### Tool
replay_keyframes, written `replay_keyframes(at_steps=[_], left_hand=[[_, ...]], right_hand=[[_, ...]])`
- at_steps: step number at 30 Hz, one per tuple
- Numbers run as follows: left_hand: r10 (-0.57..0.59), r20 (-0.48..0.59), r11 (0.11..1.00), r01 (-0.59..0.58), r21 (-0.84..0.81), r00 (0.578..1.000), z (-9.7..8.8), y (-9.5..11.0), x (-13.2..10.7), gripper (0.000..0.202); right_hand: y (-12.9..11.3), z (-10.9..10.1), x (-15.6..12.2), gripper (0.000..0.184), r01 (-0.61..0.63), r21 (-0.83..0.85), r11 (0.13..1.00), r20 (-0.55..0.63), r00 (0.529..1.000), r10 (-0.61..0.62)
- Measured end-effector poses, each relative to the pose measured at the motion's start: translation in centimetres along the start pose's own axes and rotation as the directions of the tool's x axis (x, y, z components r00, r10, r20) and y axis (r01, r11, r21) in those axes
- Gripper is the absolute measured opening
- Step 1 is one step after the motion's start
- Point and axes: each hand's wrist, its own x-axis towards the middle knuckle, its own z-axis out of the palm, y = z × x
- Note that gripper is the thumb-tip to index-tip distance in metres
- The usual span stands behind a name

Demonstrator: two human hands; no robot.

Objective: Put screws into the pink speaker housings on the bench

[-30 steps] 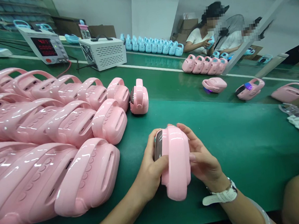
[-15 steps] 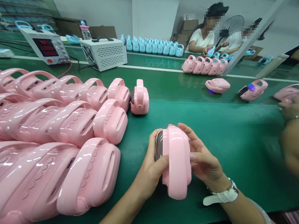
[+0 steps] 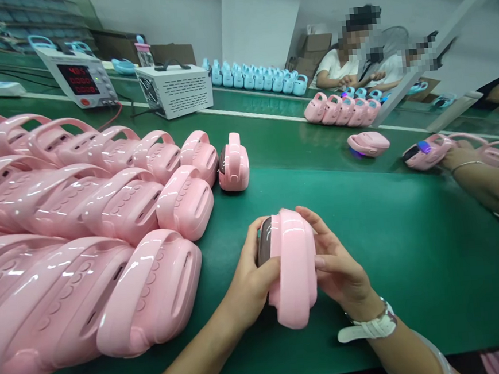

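Note:
Between my two hands is a pink portable speaker, its broad handle turned up toward me and its dark front facing left. My left hand grips the dark-front side, thumb on the pink shell. On the opposite side my right hand holds the back, its thumb pressed to the casing and a white-strapped watch on the wrist. The fingertips behind the speaker are hidden. Another pink speaker stands upright just beyond, at the end of the rows.
Rows of pink speakers fill the left side. Behind them stand a power supply and a grey metal box. At right, a co-worker's hand touches speakers. A lit pink speaker lies on the green table.
The co-worker's arm at right has reached farther in, to the speakers there. Those speakers have shifted slightly right. My hands and the held speaker have barely moved.

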Motion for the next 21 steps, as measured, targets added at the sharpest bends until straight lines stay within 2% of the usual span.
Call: replay_keyframes(at_steps=[12,21], left_hand=[[-0.012,0.005,1.000,0.012,-0.019,1.000,0.20,0.47,-0.08,0.048],[0.000,-0.004,1.000,0.000,-0.002,1.000,-0.03,-0.07,0.04,0.048]], right_hand=[[-0.15,0.21,-0.10,0.058,-0.009,-0.015,1.000,-0.009,1.000,0.009],[-0.11,0.17,-0.11,0.059,-0.006,-0.008,1.000,-0.014,1.000,0.006]])
